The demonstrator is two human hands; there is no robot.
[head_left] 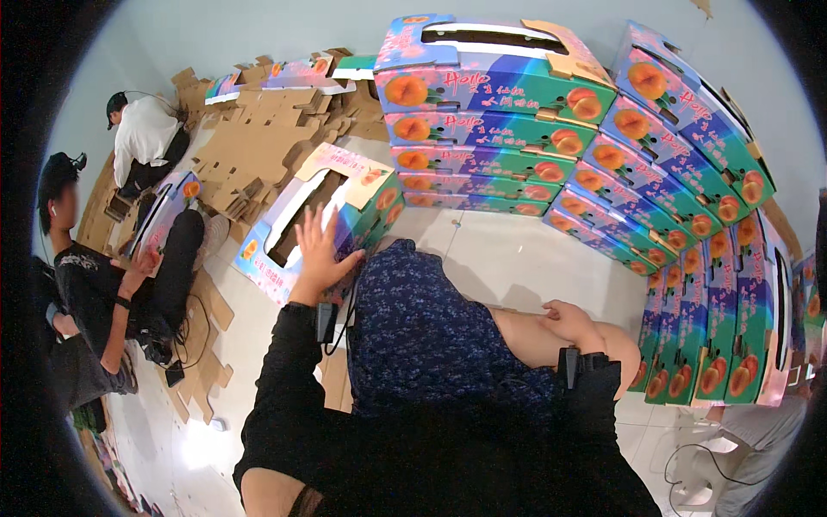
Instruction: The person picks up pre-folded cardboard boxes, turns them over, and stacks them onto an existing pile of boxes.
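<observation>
My left hand (319, 258) is open, its fingers spread, over the near side of a fruit carton (379, 183) on the floor to my left. Whether the fingers press on the carton, I cannot tell. This carton is blue, pink and green with printed peaches and a long dark opening in its top. My right hand (572, 327) lies on my bare leg (517, 338) near the knee. Its fingers are loosely extended and hold nothing. Dark patterned blue cloth (413, 310) covers my other leg.
Tall stacks of matching cartons (491, 129) stand ahead, with more stacks (715, 319) curving round to my right. Flattened brown cardboard (250, 129) is piled at the far left. A person in black (95, 284) sits on the left with a carton; another in white (148, 133) crouches farther back.
</observation>
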